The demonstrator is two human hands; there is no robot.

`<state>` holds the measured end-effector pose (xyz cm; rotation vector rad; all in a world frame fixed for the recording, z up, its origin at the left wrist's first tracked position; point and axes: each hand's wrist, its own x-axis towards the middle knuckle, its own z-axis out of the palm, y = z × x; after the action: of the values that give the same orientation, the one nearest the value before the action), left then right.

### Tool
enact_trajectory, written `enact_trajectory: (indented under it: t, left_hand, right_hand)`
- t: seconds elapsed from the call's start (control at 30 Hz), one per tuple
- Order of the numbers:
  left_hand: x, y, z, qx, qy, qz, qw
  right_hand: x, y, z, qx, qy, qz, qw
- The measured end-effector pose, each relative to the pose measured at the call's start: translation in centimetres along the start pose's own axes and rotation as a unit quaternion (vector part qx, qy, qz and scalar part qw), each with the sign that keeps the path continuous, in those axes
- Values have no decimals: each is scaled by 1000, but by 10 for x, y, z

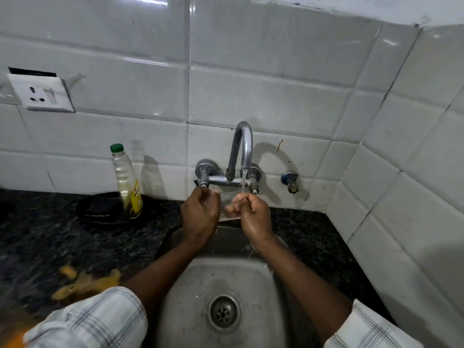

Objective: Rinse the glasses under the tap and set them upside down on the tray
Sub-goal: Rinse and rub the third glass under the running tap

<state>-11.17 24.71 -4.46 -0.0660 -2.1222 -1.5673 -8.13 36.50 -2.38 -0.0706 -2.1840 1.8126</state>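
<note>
A clear glass (227, 202) lies sideways between my two hands, just under the chrome tap (242, 146). A thin stream of water (243, 180) runs from the spout onto my right hand's fingers. My left hand (199, 213) wraps around the glass's left end. At the other end, my wet right hand (252, 214) has its fingers curled at or into the glass; the glass is hard to make out. No tray is recognisable in view.
Below my hands is a steel sink (180, 292) with a drain (223, 311). On the dark granite counter (50, 237) at left, a green-capped bottle (126, 182) stands by a black dish (103, 209). Orange blurred patches (85, 282) lie front left. A wall socket (41, 92) is upper left.
</note>
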Motion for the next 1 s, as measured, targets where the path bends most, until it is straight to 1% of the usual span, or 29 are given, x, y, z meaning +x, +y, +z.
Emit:
enact_trajectory:
  t: [0.03, 0.07, 0.1, 0.13, 0.17, 0.2, 0.23, 0.27, 0.3, 0.33, 0.37, 0.4, 0.43, 0.47, 0.5, 0.53, 0.6, 0.63, 0.67, 0.7, 0.73, 0.77, 0.8, 0.83, 0.87, 0.9, 0.93, 0.97, 1.0]
  left_hand:
    - [-4, -2, 0, -12, 22, 25, 999]
    - [-4, -5, 1, -21, 28, 10, 999]
    - [4, -10, 4, -39, 9, -59, 997]
    - [14, -11, 6, -68, -34, -165, 983]
    - [21, -10, 5, -89, -88, -270, 955]
    - [23, -7, 5, -102, -124, -329, 931]
    - [23, -5, 5, -90, -130, -328, 931]
    - [21, -6, 6, -54, -97, -262, 959]
    - [16, -4, 5, -22, -49, -163, 985]
    - [7, 1, 1, -17, -5, -72, 997]
    - [2, 1, 2, -15, 17, -28, 999]
    - [3, 0, 2, -30, 15, -41, 999]
    - [9, -1, 4, -61, -9, -122, 991]
    - [16, -4, 8, -77, -49, -227, 970]
    - [21, -2, 8, -68, -81, -303, 947]
    - [23, 0, 7, -35, -101, -325, 940]
    - [27, 1, 7, 40, -93, -287, 952]
    - [27, 2, 8, 62, -84, -271, 957]
    - [26, 2, 6, 82, -83, -256, 960]
    - [23, 2, 7, 101, -80, -237, 963]
    - [21, 3, 9, 124, -91, -223, 963]
    - [19, 6, 13, 145, -99, -206, 963]
    - [16, 10, 17, 161, -113, -190, 962]
    - [11, 15, 20, 170, -117, -165, 964]
    - [8, 18, 21, 179, -122, -143, 966]
    - [5, 20, 20, 174, -119, -103, 972]
    - [5, 15, 18, 154, -117, -38, 980]
    - [4, 11, 12, 114, -116, 50, 985]
    - [5, 4, 6, 79, -126, 134, 980]
  right_hand:
    - [0, -2, 2, 13, 1, 3, 1000]
    - [0, -4, 3, 5, -7, -4, 1000]
    - [-1, -3, 3, -24, -19, -19, 999]
    - [-2, -2, 3, -53, -33, -35, 997]
    - [-3, 0, 2, -71, -41, -45, 996]
    - [-3, 2, 1, -75, -42, -43, 995]
    - [-3, 3, 0, -64, -35, -33, 997]
    - [-3, 4, -1, -42, -24, -12, 999]
    - [-3, 1, -1, -11, -15, 12, 1000]
    - [-3, -1, -2, 16, -9, 30, 999]
    - [-1, -3, -2, 24, -10, 32, 999]
    - [-1, -5, -4, 3, -20, 13, 1000]
    - [-1, -5, -5, -29, -40, -14, 999]
    - [-2, -4, -6, -68, -66, -42, 995]
    - [-4, -3, -8, -97, -81, -64, 990]
    - [-5, -1, -12, -121, -80, -72, 987]
    - [-7, 0, -18, -168, -74, -57, 981]
    - [-7, 0, -22, -219, -77, -38, 972]
    - [-6, 1, -24, -305, -81, -33, 948]
    - [-3, 3, -26, -403, -91, -38, 910]
    - [0, 3, -26, -491, -105, -55, 863]
    - [3, 1, -24, -558, -124, -80, 817]
    - [7, 1, -22, -603, -140, -112, 777]
    - [11, 0, -20, -627, -155, -137, 751]
    - [15, -3, -19, -629, -166, -153, 744]
    - [19, -6, -20, -612, -174, -160, 755]
    - [21, -7, -23, -583, -186, -152, 776]
    - [24, -10, -26, -546, -209, -132, 801]
    - [26, -12, -29, -501, -235, -108, 826]
